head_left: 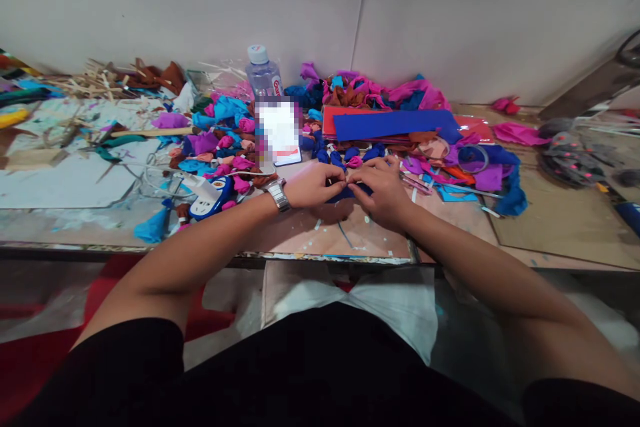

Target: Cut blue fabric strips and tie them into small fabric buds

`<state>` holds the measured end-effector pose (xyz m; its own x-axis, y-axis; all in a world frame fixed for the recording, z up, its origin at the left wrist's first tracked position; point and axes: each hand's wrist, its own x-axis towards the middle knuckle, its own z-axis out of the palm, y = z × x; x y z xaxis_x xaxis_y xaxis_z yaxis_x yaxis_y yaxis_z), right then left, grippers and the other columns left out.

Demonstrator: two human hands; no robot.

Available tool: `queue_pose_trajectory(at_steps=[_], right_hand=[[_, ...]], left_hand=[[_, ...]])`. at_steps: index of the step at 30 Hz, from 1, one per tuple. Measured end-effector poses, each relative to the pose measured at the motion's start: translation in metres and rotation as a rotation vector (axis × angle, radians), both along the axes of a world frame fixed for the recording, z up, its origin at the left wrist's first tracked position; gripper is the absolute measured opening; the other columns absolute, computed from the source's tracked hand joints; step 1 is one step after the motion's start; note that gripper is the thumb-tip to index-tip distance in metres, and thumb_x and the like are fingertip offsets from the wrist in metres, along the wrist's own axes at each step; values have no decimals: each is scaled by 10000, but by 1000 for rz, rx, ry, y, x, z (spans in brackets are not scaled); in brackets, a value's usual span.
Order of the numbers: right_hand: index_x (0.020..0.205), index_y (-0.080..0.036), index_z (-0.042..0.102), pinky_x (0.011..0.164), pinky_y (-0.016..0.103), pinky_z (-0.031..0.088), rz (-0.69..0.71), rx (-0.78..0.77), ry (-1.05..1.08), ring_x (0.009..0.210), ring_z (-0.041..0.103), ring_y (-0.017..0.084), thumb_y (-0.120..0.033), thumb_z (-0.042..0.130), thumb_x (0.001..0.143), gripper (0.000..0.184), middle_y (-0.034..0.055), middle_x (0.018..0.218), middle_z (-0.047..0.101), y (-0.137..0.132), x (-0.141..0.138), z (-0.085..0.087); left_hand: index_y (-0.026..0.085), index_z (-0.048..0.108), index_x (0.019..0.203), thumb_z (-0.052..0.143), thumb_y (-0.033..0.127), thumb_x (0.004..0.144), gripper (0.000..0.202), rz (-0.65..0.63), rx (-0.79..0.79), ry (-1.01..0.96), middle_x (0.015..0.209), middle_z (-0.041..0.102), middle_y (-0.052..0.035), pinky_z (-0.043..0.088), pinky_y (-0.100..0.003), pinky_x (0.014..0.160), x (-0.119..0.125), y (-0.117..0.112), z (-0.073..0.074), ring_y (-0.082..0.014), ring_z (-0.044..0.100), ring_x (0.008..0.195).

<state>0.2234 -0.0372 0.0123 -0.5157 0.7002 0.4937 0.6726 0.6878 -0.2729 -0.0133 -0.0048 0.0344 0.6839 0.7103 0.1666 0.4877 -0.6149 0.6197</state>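
Note:
My left hand [315, 185], with a metal watch [277, 195] on the wrist, is closed with thumb and fingers pinched together. Facing it, my right hand [383, 195] is closed too, its fingertips almost touching the left ones. Between them both hands grip a dark blue piece of cloth-like material [342, 196], mostly hidden by the fingers. Just beyond the fingers lie several knotted bundles [336, 159] in dark blue and pink. Small white scraps and a thin dark strand [345, 235] are on the tabletop below my hands.
A lit phone [280, 130] leans before a clear bottle [263, 73]. On the left are a blue-and-white power strip [210, 199], white cable and thin wooden sticks [95, 80]. Flat blue sheets [395, 125], a tape roll [473, 159] and a dark mesh bag [570, 157] lie right.

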Motion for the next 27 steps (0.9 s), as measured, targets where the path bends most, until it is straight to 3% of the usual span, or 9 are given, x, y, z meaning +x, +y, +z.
queue_pose_trajectory(at_steps=[7,16,27], right_hand=[[1003,-259,718,1076,531,300,37,-24,56,1091,648,301,-295,627,1049,109,45,1024,822,1,-1,1],[923,-242,701,1051,531,281,26,-56,61,1094,633,298,-236,613,976,102,45,950,780,4,-3,-3],[974,-261,734,1035,527,312,16,-98,99,1060,644,301,-273,653,988,83,48,985,811,4,-1,-1]], left_hand=[[188,793,1007,556,365,1014,296,-1,69,7,866,791,-33,431,-296,733,0,-3,-2,-161,652,737],[201,785,1032,528,288,1015,272,-56,322,148,948,811,-78,422,-328,735,3,-3,-10,-214,708,822],[215,819,1043,573,355,1043,283,20,231,138,935,827,-69,425,-323,742,2,-1,-7,-212,715,808]])
